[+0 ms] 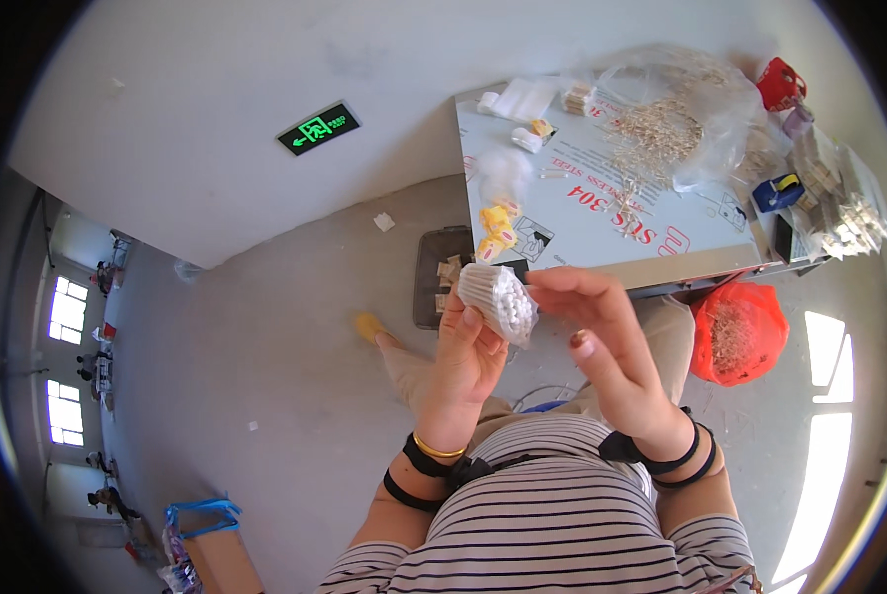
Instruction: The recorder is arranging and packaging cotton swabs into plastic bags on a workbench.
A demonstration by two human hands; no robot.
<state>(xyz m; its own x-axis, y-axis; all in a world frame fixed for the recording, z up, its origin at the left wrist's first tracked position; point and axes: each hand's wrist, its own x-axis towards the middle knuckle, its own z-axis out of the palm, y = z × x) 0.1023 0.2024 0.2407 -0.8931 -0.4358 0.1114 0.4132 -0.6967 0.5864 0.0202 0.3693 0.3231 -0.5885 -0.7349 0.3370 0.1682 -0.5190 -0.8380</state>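
My left hand (466, 364) grips a bundle of cotton swabs (503, 300) in clear plastic, its white tips turned to the right. My right hand (622, 371) is beside the bundle with thumb and fingers spread, holding nothing that I can see; whether its fingertips touch the plastic I cannot tell. Just beyond the bundle, yellow printed labels (497, 232) lie at the near left corner of the metal-topped table (587, 238). Thin clear plastic bags (504, 176) lie behind them.
Loose swabs (661, 134) spill from a large clear bag on the table. A blue tape dispenser (778, 193) and stacked swab bundles (839, 203) are at the right. Below stand a dark crate (425, 287) with small packs and a red bag (740, 342). A cardboard box (223, 562) stands lower left.
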